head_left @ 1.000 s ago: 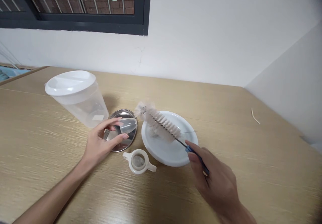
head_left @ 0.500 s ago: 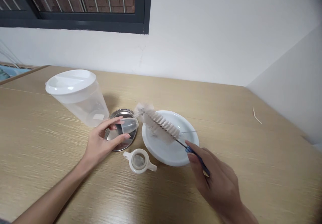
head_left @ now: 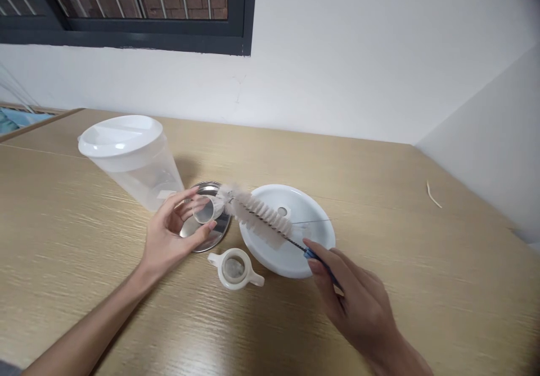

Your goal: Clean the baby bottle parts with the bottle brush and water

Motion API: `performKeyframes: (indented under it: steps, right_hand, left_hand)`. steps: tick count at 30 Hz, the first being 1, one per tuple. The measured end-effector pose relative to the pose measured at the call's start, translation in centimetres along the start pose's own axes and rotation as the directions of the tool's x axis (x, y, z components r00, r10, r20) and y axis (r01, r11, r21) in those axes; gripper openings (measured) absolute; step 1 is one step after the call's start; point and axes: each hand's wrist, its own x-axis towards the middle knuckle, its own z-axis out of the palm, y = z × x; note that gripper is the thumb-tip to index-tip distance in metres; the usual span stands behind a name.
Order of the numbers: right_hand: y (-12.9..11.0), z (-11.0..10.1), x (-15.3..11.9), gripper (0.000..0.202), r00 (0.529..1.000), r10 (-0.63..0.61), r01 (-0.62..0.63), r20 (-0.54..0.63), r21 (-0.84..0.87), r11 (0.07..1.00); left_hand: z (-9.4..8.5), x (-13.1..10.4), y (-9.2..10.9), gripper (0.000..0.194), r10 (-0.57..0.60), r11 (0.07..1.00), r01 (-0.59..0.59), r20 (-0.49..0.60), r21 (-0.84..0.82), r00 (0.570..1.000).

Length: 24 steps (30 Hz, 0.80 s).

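Between the thumb and fingers of my left hand (head_left: 175, 227) is a small clear plastic cup (head_left: 205, 210), tipped on its side above a round metal tray (head_left: 215, 240). My right hand (head_left: 352, 297) is closed round the blue handle of a bottle brush (head_left: 268, 221) with white bristles. The brush tip meets the cup's right end; whether it is inside the cup I cannot tell. Beneath the bristles lies a white plate (head_left: 310, 255). In front of the tray sits a small white tea strainer (head_left: 233, 268) with two side handles.
A tall translucent pitcher (head_left: 135, 162) with a white lid stands at the left, behind my left hand. A thin pale strip (head_left: 433, 195) lies on the wooden table (head_left: 379, 190) at the right. The wall and a barred window (head_left: 139, 4) are beyond the table.
My right hand has moved the brush left, bringing its tip to the cup. The cup has turned in my left hand, so its left end now faces me more.
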Motion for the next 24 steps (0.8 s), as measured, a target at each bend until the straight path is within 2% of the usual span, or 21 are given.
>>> performKeyframes:
  steps: [7,11,14,20,24]
  right_hand:
    - [-0.03,-0.10,0.00,0.025,0.999,0.040,-0.040,-0.027,-0.001,0.999]
    - [-0.07,-0.09,0.22,0.025,1.000,0.005,-0.005,-0.015,0.003,1.000]
    - [0.17,0.10,0.15,0.026,1.000,-0.010,0.010,-0.010,-0.020,1.000]
    - [0.08,-0.14,0.16,0.023,0.997,0.066,-0.067,-0.035,-0.023,0.997]
    - [-0.06,-0.14,0.18,0.024,1.000,0.014,-0.014,-0.023,-0.010,1.000]
  left_hand:
    - [-0.22,-0.11,0.00,0.069,-0.021,0.993,0.022,-0.015,0.113,1.000]
    - [-0.29,-0.14,-0.05,0.066,-0.017,0.988,0.021,-0.028,0.150,0.999]
    - [-0.33,-0.20,-0.12,0.066,0.014,0.985,-0.009,-0.033,0.170,0.999]
    - [-0.54,-0.29,-0.51,0.062,0.082,0.965,-0.074,-0.023,0.251,0.996]
    - [-0.59,-0.37,-0.70,0.060,0.147,0.951,-0.142,0.003,0.275,0.989]
